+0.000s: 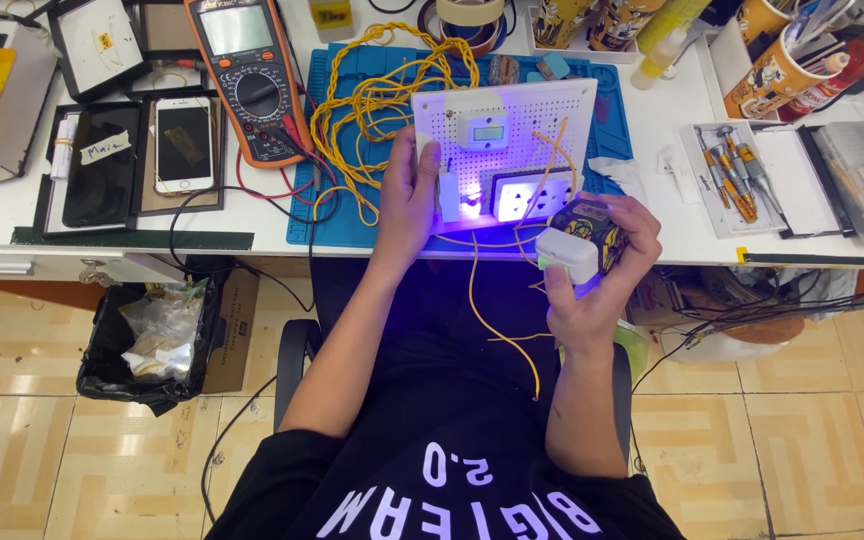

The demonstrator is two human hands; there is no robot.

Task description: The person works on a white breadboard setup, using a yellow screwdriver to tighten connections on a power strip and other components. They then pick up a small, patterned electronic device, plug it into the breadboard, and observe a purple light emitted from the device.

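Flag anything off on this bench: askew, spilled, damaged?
Nothing spilled or visibly damaged. The white perforated board overhangs the table's front edge, steadied by the left hand. Yellow wires lie in a loose tangle behind it, one strand dangling below the table. The right hand holds a white adapter.

matt white plastic board (532,120), glossy charger (569,254)

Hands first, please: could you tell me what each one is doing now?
Left hand: grips the white perforated board edge.
Right hand: closed on a white block.
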